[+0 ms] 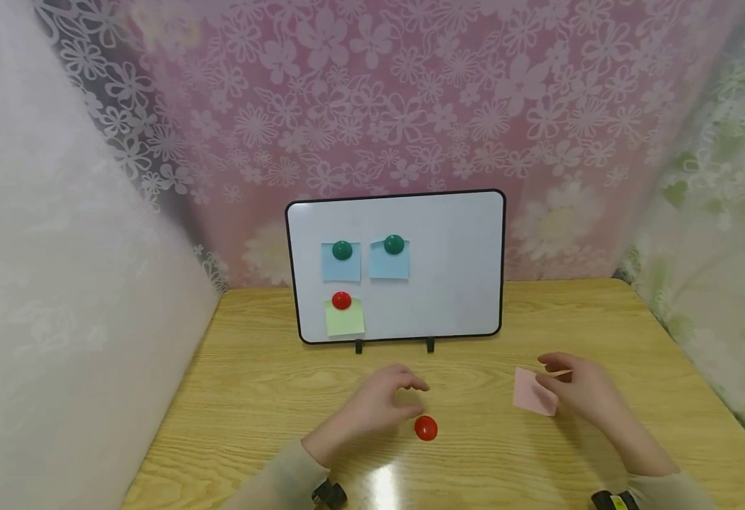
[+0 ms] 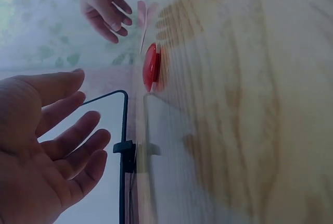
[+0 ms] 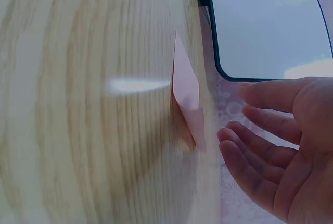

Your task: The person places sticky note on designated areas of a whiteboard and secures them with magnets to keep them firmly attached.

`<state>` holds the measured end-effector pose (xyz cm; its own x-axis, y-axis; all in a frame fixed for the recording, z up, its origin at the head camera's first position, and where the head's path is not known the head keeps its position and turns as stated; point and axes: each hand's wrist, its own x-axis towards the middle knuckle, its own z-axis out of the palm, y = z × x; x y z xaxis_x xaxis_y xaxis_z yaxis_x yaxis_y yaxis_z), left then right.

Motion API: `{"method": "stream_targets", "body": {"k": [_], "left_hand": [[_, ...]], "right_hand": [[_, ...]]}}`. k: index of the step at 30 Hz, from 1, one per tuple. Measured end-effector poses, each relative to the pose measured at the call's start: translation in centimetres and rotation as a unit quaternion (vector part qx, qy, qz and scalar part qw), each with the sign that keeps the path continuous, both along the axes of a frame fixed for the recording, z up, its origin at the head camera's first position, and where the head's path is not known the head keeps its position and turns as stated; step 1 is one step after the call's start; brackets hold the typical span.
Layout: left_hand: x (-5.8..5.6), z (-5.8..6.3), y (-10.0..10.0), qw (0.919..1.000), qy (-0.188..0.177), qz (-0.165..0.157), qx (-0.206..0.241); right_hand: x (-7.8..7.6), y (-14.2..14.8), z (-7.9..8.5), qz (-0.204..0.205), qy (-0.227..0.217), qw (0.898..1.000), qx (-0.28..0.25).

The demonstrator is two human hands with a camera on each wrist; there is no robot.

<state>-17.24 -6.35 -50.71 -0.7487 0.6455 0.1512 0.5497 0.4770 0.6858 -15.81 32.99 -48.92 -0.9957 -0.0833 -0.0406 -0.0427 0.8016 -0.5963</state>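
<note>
A round red magnet (image 1: 426, 428) lies on the table, just off the thumb of my left hand (image 1: 382, 402). That hand hovers with loosely bent fingers and holds nothing; the left wrist view shows a gap between its fingertips and the red magnet (image 2: 151, 67). A pink sticky note (image 1: 532, 392) lies on the table at the right, one part bent up in the right wrist view. Over its right edge hangs my right hand (image 1: 579, 389), fingers relaxed and parted. From the right wrist, the fingers stand apart from the pink note (image 3: 186, 86).
A black-framed whiteboard (image 1: 455, 269) stands on small black feet at the back. Two blue notes (image 1: 340, 270) hang on it under green magnets (image 1: 394, 244), and a yellow-green note (image 1: 345, 322) under another red magnet (image 1: 341, 300). Patterned walls enclose the wooden table (image 1: 245, 397).
</note>
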Motion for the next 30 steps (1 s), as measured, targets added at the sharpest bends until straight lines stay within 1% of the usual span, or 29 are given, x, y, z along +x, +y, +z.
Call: {"method": "stream_targets", "body": {"k": [4, 7, 12, 14, 17, 19, 22, 26, 30], "left_hand": [[0.3, -0.2, 0.4, 0.9985, 0.014, -0.029, -0.044], [0.4, -0.4, 0.8, 0.9956, 0.025, -0.048, -0.077], [0.7, -0.3, 1.6, 0.9893, 0.044, -0.066, -0.123], [0.8, -0.2, 1.8, 0.9862, 0.060, -0.070, -0.137], [1.0, 0.0, 2.2, 0.9827, 0.076, -0.075, -0.152], [1.1, 0.0, 2.4, 0.9816, 0.077, -0.078, -0.157], [1.2, -0.1, 2.6, 0.9810, 0.068, -0.079, -0.164], [1.2, -0.4, 2.8, 0.9792, 0.065, -0.078, -0.175], [1.3, -0.4, 2.9, 0.9772, 0.069, -0.076, -0.186]], "right_hand": [[0.2, 0.8, 0.1, -0.007, -0.011, 1.000, 0.013], [0.3, 1.3, 0.0, -0.010, -0.017, 0.999, 0.027], [0.2, 1.9, 0.0, -0.016, -0.036, 0.998, 0.041], [0.1, 2.0, 0.1, -0.018, -0.049, 0.998, 0.043], [0.1, 2.2, 0.2, -0.021, -0.070, 0.996, 0.045], [0.1, 2.4, 0.2, -0.021, -0.084, 0.995, 0.048], [0.0, 2.4, 0.1, -0.020, -0.096, 0.994, 0.056], [0.0, 2.4, -0.3, -0.018, -0.102, 0.992, 0.070], [0.0, 2.3, -0.6, -0.020, -0.103, 0.992, 0.073]]}}
